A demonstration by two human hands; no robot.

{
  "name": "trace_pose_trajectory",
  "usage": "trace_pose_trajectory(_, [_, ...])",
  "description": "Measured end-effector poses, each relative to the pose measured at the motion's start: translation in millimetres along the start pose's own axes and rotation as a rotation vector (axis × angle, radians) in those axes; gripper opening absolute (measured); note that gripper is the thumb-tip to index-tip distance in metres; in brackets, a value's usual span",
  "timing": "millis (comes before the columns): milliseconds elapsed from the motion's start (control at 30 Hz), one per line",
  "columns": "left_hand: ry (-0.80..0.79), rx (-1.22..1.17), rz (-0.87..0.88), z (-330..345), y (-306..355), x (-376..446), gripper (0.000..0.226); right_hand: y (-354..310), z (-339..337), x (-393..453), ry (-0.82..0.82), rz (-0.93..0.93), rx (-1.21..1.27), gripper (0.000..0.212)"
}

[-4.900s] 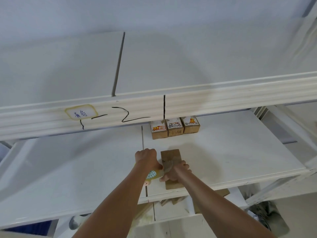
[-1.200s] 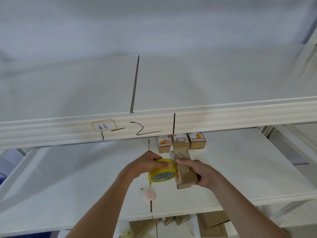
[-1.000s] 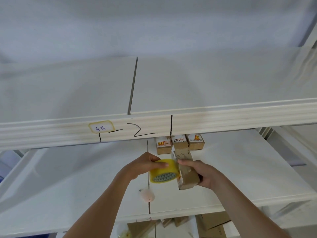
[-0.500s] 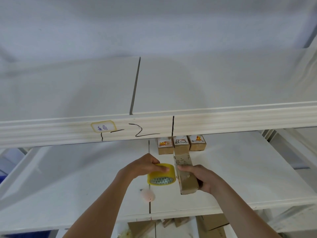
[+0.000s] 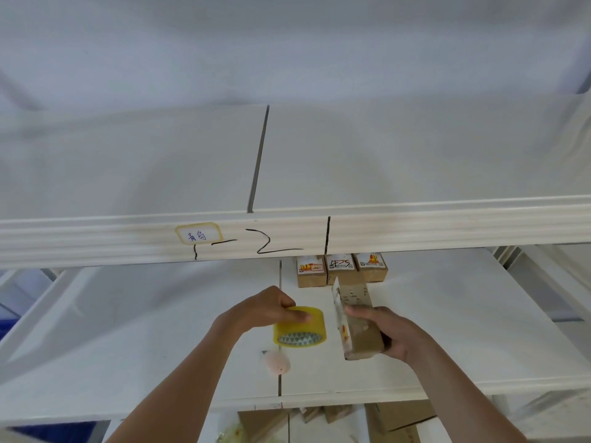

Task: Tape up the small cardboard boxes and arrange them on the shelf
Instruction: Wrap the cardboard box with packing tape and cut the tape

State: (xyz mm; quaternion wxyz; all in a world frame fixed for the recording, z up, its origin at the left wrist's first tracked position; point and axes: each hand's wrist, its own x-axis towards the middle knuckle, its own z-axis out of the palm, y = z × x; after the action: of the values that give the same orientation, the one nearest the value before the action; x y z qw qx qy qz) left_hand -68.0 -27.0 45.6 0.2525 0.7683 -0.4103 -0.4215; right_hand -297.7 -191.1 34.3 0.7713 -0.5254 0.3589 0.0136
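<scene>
Head view, largest first: the shelf (image 5: 447,314) carries three labelled boxes (image 5: 340,270) at the back. My right hand (image 5: 395,330) holds a small cardboard box (image 5: 359,327) tilted above it, grip round its long sides; it seems light, stiff, crushable. My left hand (image 5: 265,311) pinches the yellow tape roll (image 5: 299,327). A "2" (image 5: 271,244) marks the beam; label print is unreadable.
</scene>
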Motion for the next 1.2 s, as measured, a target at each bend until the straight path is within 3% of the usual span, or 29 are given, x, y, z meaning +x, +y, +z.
trace_pose_trajectory(233, [-0.015,0.002,0.002,1,0,5,0.051,-2,5,-3,-0.043,-0.009,0.086,0.065])
trace_pose_trajectory(367, [-0.006,0.078,-0.005,-3,5,6,0.054,9,9,-3,-0.028,-0.017,0.179,0.052])
trace_pose_trajectory(600, [0.107,0.194,-0.02,3,3,9,0.057,11,9,-7,-0.059,-0.078,0.244,0.045])
trace_pose_trajectory(900, [0.083,0.171,-0.034,9,9,10,0.061,17,23,-6,-0.161,-0.135,0.41,0.063])
trace_pose_trajectory(1200, [0.119,0.26,-0.047,10,13,12,0.056,21,33,-4,-0.204,-0.122,0.44,0.055])
